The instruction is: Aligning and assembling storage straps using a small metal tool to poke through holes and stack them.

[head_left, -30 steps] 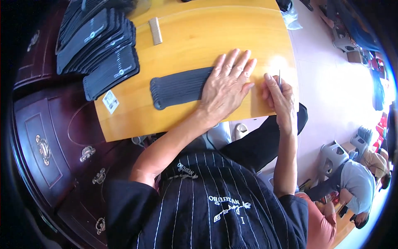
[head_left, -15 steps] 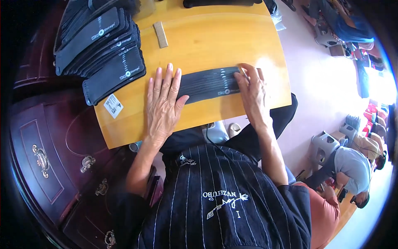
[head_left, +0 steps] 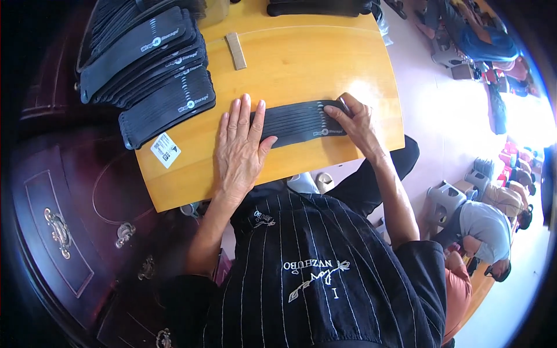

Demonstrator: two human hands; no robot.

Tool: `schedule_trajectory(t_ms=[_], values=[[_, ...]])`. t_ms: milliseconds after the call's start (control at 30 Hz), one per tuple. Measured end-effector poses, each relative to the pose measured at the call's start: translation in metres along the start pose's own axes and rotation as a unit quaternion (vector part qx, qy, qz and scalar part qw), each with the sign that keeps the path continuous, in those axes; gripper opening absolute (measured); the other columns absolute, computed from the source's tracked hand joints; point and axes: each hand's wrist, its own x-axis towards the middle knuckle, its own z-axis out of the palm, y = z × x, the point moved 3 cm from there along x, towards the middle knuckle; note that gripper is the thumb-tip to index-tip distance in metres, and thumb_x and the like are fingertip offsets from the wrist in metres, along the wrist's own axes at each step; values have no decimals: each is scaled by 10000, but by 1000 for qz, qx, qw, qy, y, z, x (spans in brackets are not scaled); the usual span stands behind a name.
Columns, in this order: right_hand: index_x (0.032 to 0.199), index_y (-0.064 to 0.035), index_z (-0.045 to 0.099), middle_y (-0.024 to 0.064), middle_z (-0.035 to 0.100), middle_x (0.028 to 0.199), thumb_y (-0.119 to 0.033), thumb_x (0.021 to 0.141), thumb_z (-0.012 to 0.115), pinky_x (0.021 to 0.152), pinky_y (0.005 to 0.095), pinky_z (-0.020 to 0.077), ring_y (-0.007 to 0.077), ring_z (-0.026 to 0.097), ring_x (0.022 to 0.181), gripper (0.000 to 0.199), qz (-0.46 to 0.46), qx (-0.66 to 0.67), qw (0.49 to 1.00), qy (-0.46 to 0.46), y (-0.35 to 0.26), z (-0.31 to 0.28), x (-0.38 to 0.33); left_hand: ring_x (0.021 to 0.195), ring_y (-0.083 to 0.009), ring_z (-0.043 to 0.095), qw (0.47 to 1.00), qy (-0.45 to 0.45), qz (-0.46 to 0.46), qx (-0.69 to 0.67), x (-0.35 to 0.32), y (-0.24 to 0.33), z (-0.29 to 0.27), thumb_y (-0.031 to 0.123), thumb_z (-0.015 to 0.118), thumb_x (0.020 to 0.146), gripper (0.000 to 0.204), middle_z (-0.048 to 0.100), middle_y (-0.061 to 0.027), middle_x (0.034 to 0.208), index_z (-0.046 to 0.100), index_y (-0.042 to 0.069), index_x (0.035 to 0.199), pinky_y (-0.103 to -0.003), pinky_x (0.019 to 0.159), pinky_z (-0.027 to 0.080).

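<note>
A flat black strip (head_left: pixel 296 122) with lengthwise grooves and pale printing near its right end lies across the yellow wooden table. My left hand (head_left: pixel 241 145) is spread flat over the strip's left end, fingers stretched out and covering that end. At the other end, my right hand (head_left: pixel 357 122) is closed on the strip's edge, thumb on top and fingers bent around the end. What lies under those fingers is hidden. To the left, piles of similar black strips (head_left: pixel 168 107) overlap each other, their printed ends facing right.
A white label (head_left: pixel 166 149) lies by the table's left edge, and a small tan bar (head_left: pixel 236 51) beyond my hands. More black pieces (head_left: pixel 319 7) sit at the far edge. Dark drawers (head_left: pixel 58 232) stand at left. People and grey stools (head_left: pixel 445 200) are at right.
My right thumb has come down onto the strip's top, and the fingers curl around its end. My left hand stays flat on the strip. The whole view has shifted slightly.
</note>
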Motion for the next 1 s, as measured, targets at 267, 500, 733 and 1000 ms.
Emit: schedule_trajectory(t_ms=[267, 500, 733, 1000], values=[[811, -26, 549, 145, 558, 670, -139, 880, 652, 544, 334, 424, 279, 528, 552, 167, -103, -116, 981, 115, -38, 5, -37, 1425, -271, 218, 1000, 11, -6, -26, -2, 0, 3, 465, 415, 946, 696, 249, -144, 1531, 242, 52, 1479, -411, 1158, 186], [857, -31, 598, 48, 491, 590, -65, 743, 740, 418, 310, 408, 184, 534, 464, 186, -354, -163, 916, 90, -95, -12, -94, 1410, -270, 249, 981, 56, -5, -186, -9, -10, -9, 587, 360, 914, 776, 320, -113, 1501, 292, 34, 1454, -394, 1161, 174], [868, -60, 578, -4, 435, 584, -149, 710, 792, 374, 266, 394, 101, 504, 450, 280, -425, -56, 900, 79, -128, -18, -122, 1075, -255, 555, 868, 224, -68, -438, -25, -8, -13, 403, 385, 1009, 512, 519, -185, 1235, 488, -3, 1303, -356, 941, 421], [802, -25, 584, 86, 631, 659, -99, 724, 803, 511, 270, 449, 179, 602, 544, 244, -187, 37, 979, 69, -110, -56, -114, 662, -44, 442, 668, 211, -287, -654, -32, -6, -7, 333, 462, 1009, 354, 485, 32, 712, 581, 13, 917, -202, 620, 371]])
